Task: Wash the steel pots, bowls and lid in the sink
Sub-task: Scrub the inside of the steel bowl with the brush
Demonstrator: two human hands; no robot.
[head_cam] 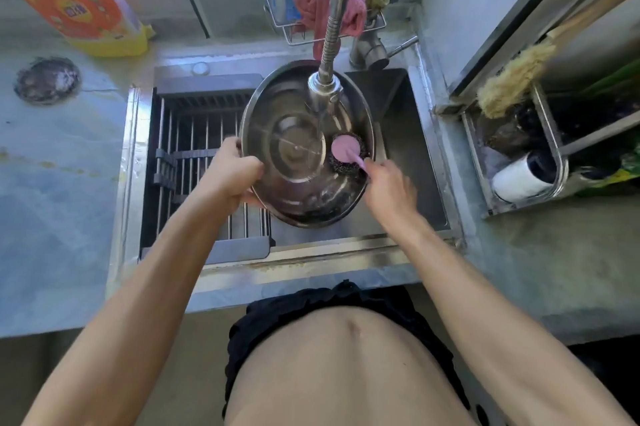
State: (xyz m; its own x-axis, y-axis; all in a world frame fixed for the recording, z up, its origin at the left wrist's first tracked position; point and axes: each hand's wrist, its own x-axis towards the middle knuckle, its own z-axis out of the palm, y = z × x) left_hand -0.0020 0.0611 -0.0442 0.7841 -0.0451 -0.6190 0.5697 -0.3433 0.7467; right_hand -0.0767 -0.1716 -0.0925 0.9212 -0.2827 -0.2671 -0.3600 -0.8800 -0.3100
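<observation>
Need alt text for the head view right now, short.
Left hand grips the rim of a steel bowl over the sink, under the faucet head. Right hand holds a pink-handled scrubber inside it.

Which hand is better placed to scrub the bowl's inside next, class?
The right hand: it already holds the pink-handled steel scourer against the steel bowl inside wall, while the left hand grips the rim to steady it.

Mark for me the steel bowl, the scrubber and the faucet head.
steel bowl (277, 127): head view, on the bare inner wall, left of centre.
scrubber (343, 147): head view, on its pink round cap.
faucet head (323, 87): head view, on the metal nozzle above the bowl.
</observation>
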